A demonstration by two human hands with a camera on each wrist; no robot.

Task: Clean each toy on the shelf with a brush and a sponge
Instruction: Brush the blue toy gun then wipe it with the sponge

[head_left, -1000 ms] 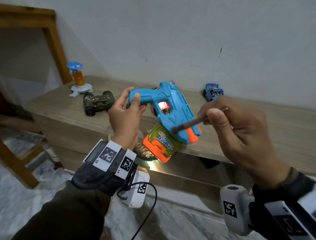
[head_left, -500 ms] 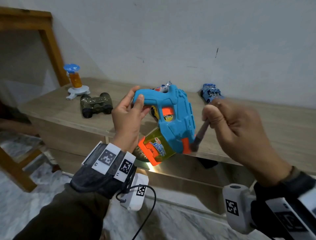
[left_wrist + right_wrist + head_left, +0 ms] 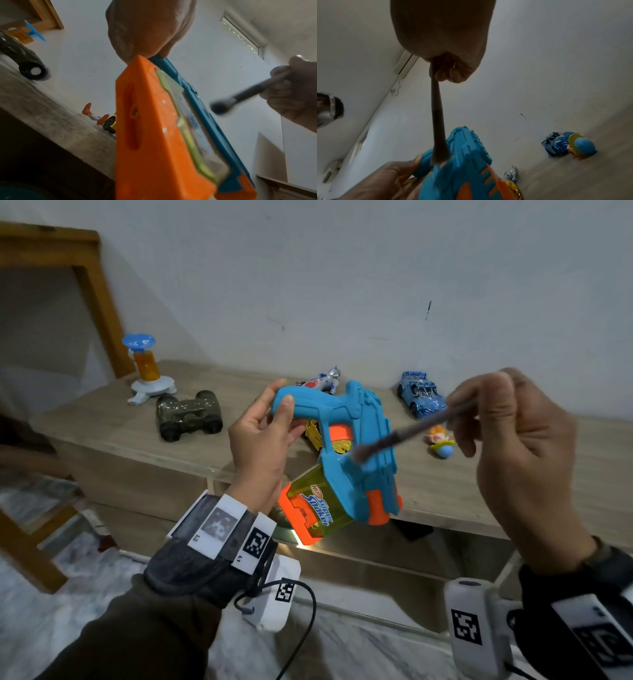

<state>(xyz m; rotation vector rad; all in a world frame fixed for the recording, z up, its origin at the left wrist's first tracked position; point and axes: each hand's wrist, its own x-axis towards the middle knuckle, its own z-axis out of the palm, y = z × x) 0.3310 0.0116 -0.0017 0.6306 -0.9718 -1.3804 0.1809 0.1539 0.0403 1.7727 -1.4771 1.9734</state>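
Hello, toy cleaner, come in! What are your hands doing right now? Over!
Left hand grips water gun by its handle, held above shelf. Right hand pinches brush, bristles at gun's blue body. Nothing in the way.

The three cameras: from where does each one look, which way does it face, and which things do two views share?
Head: sits on the head, faces forward and down at the shelf; shows both forearms, left hand gripping the water gun, right hand pinching the brush.
Left wrist: faces up along the left hand; shows the water gun's orange base.
Right wrist: faces along the right hand down the brush.
Shared: all three show water gun and brush; head and right wrist share the blue car.
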